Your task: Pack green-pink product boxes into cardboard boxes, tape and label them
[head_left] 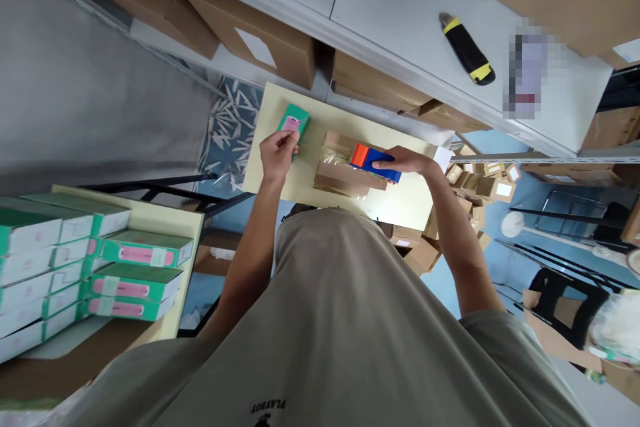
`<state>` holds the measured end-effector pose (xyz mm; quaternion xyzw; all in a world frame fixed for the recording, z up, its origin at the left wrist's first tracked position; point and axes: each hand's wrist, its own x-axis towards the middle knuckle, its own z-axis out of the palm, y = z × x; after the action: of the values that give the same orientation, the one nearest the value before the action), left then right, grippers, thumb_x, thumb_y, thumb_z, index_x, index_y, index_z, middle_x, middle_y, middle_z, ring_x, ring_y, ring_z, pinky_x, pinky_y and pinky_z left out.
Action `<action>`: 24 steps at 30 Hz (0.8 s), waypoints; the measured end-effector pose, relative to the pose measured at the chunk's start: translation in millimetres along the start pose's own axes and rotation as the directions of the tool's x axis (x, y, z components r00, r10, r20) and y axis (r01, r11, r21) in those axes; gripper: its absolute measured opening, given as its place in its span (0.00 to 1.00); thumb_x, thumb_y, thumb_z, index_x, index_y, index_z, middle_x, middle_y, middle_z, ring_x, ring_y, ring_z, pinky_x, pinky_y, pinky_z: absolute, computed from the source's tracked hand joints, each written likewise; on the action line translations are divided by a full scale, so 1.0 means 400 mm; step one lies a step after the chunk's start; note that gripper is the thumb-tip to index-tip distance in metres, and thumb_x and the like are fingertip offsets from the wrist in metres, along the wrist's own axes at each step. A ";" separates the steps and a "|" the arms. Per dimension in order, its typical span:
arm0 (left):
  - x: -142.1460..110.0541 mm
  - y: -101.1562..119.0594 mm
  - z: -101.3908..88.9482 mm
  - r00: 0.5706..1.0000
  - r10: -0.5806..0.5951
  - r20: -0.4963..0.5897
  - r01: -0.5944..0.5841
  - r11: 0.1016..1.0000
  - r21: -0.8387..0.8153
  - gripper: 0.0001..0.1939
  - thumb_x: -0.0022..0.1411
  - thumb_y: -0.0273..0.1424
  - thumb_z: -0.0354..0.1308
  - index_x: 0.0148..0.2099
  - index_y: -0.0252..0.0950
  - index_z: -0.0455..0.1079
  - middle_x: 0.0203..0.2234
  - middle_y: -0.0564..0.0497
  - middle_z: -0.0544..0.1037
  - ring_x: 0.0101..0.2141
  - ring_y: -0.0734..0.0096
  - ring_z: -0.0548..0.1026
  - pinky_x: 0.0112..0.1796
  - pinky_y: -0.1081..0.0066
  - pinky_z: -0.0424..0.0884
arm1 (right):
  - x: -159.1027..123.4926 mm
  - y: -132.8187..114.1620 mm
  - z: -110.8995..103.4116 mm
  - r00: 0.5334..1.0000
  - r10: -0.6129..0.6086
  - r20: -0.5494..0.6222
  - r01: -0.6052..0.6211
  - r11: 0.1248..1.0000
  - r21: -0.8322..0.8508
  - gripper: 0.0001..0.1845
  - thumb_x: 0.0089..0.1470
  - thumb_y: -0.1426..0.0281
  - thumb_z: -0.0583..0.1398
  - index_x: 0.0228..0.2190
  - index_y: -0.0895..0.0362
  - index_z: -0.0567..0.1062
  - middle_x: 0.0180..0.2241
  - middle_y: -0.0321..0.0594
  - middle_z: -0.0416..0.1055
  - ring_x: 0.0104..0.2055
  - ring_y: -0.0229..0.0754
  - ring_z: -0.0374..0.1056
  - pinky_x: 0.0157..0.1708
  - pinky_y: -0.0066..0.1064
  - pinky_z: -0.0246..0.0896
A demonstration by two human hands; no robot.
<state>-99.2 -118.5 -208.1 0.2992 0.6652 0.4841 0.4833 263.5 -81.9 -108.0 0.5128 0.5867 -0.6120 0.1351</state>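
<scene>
On the pale yellow table, a green box point(299, 113) with a pink picture lies at the left. My left hand point(278, 152) is over its near end, thumb and fingertips pinched together; what they hold, if anything, is too small to make out. My right hand point(404, 160) grips a blue and orange tape dispenser point(381, 164) from its right side. Under the dispenser's left part is a brown cardboard piece point(334, 177) with shiny clear tape across it, between my two hands.
Stacked green and white boxes point(135, 255) fill a side table at left. Above the work table point(350, 113) runs a grey shelf point(390, 7) bearing a black and yellow cutter point(467, 50). Cardboard cartons point(425, 253) lie on the floor at right; paper scraps point(233, 120) lie at left.
</scene>
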 end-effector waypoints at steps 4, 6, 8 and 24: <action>-0.006 -0.040 -0.011 0.999 -0.038 -0.007 0.038 0.999 0.003 0.18 0.58 0.46 0.78 0.35 0.37 0.80 0.24 0.54 0.78 0.24 0.76 0.75 0.27 0.76 0.74 | -0.009 -0.010 0.014 1.000 0.011 -0.005 -0.011 1.000 0.005 0.45 0.51 0.26 0.69 0.40 0.57 0.84 0.32 0.42 0.84 0.31 0.44 0.78 0.32 0.33 0.72; -0.007 -0.060 -0.010 0.998 -0.061 -0.012 0.061 0.998 0.009 0.20 0.57 0.47 0.78 0.34 0.38 0.79 0.24 0.54 0.78 0.24 0.75 0.75 0.28 0.75 0.74 | -0.011 -0.010 0.016 1.000 0.014 -0.001 -0.014 1.000 -0.003 0.45 0.51 0.26 0.69 0.41 0.56 0.83 0.32 0.41 0.83 0.31 0.43 0.78 0.32 0.32 0.72; -0.007 -0.078 -0.003 0.996 -0.088 -0.008 0.088 0.996 0.008 0.20 0.57 0.48 0.78 0.33 0.38 0.78 0.23 0.55 0.76 0.25 0.74 0.74 0.28 0.74 0.73 | -0.011 -0.004 0.014 1.000 0.010 0.000 -0.010 1.000 -0.010 0.45 0.50 0.26 0.69 0.41 0.56 0.84 0.32 0.41 0.83 0.31 0.44 0.78 0.32 0.32 0.72; -0.035 -0.201 0.071 0.945 -0.294 0.144 0.306 0.949 -0.070 0.21 0.57 0.48 0.76 0.36 0.39 0.75 0.29 0.53 0.78 0.29 0.75 0.74 0.35 0.71 0.74 | -0.020 0.053 -0.018 0.999 0.043 0.029 -0.042 0.998 -0.042 0.43 0.47 0.29 0.72 0.40 0.55 0.86 0.35 0.44 0.86 0.35 0.49 0.79 0.36 0.36 0.73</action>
<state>-61.9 -148.8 -280.2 0.2030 0.6468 0.4140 0.6075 286.8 -85.0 -112.6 0.5130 0.5862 -0.6043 0.1674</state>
